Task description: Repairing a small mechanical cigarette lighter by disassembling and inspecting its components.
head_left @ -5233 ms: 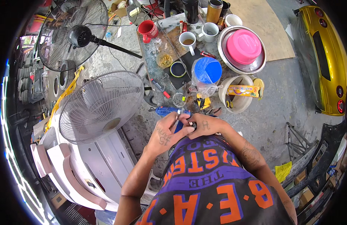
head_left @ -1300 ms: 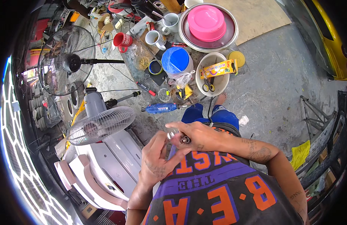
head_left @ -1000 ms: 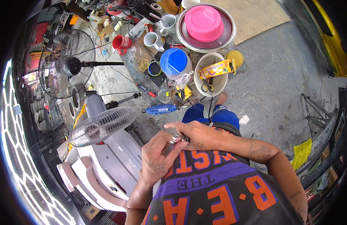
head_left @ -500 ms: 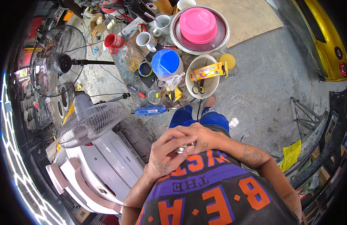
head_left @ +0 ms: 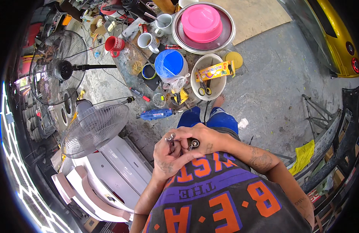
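Note:
In front of my chest, my two hands are close together. My left hand (head_left: pixel 163 155), its arm entering from the lower left, is closed round a shiny metal piece (head_left: pixel 170 140) with a rounded end, too small to name exactly. My right hand (head_left: pixel 208 136) wraps round a dark tool with a round metal end (head_left: pixel 194 144); most of it is hidden by the fingers. Beyond my hands a blue rotary tool (head_left: pixel 156 114) lies at the near edge of the cluttered work surface, with a dark flexible shaft (head_left: pixel 195 105) running from it toward my legs.
A white bowl (head_left: pixel 197 90) holds scissors (head_left: pixel 205 90) and a yellow box (head_left: pixel 215 72). Nearby stand a blue-lidded tub (head_left: pixel 169 63), mugs (head_left: pixel 148 42) and a pink basin (head_left: pixel 202 23) on a round tray. Two fans (head_left: pixel 96 130) and white body panels (head_left: pixel 105 174) stand left; a yellow car (head_left: pixel 334 46), right.
My hands have drawn slightly apart. The metal piece now stands up in my left fingers, and the round end of the tool in my right hand has come into sight.

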